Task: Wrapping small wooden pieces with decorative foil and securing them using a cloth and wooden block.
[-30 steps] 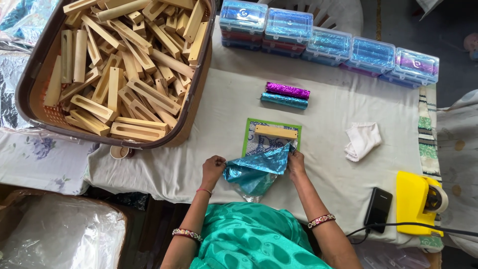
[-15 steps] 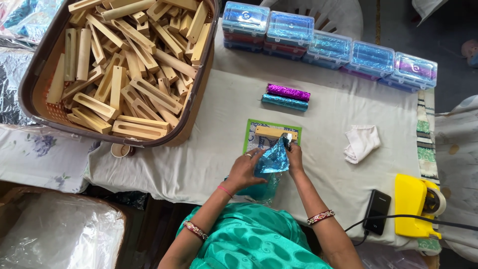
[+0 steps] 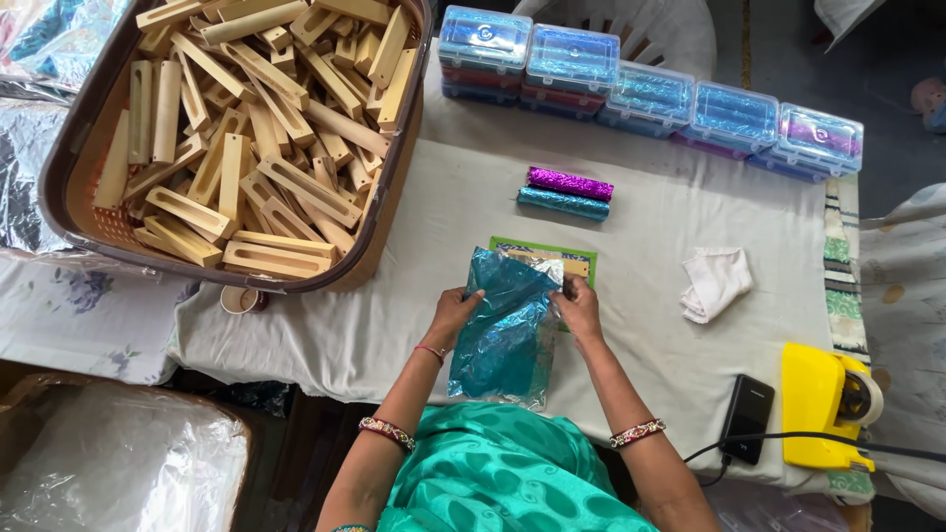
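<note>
Foil sheet [image 3: 505,330] now unfolding down past table's [image 3: 394,325] near edge; left hand [image 3: 455,313] & right hand [image 3: 579,307] pinching its top corners.

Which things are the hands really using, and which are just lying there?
In use:
left hand and right hand, both holding the blue foil sheet
wooden piece on the green mat

Lying about:
white cloth
black phone
yellow tape dispenser
plastic boxes
</note>
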